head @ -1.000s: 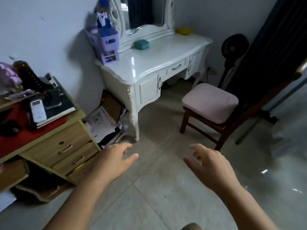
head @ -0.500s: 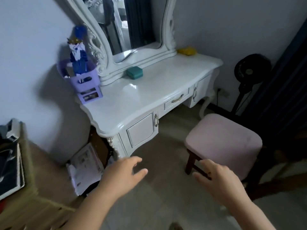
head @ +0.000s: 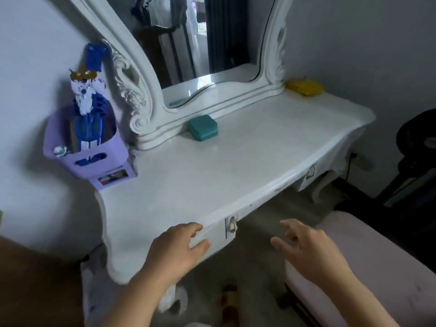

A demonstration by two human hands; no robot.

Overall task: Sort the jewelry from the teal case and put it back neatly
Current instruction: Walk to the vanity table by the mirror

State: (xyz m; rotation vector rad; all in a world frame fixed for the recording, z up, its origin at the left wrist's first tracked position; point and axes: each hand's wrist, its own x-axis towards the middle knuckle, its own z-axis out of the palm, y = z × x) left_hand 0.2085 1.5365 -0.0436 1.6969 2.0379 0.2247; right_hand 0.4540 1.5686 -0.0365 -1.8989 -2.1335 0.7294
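We note the white dressing table with its mirror; a pink stool stands lower right. A purple organizer stands on the table's left end. Our left hand and right hand, fingers relaxed, hold nothing near the front edge. The teal case, lid closed, sits by the mirror base, well apart from both hands.

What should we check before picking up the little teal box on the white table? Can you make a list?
1. Teal case on the dressing table, lid closed: ok.
2. Left hand holds nothing: ok.
3. Right hand holds nothing: ok.
4. Bare tabletop between the hands and the case: ok.
5. Hands at the case: not ok, both are at the table's front edge, the case is back by the mirror.
6. Jewelry inside: cannot tell.
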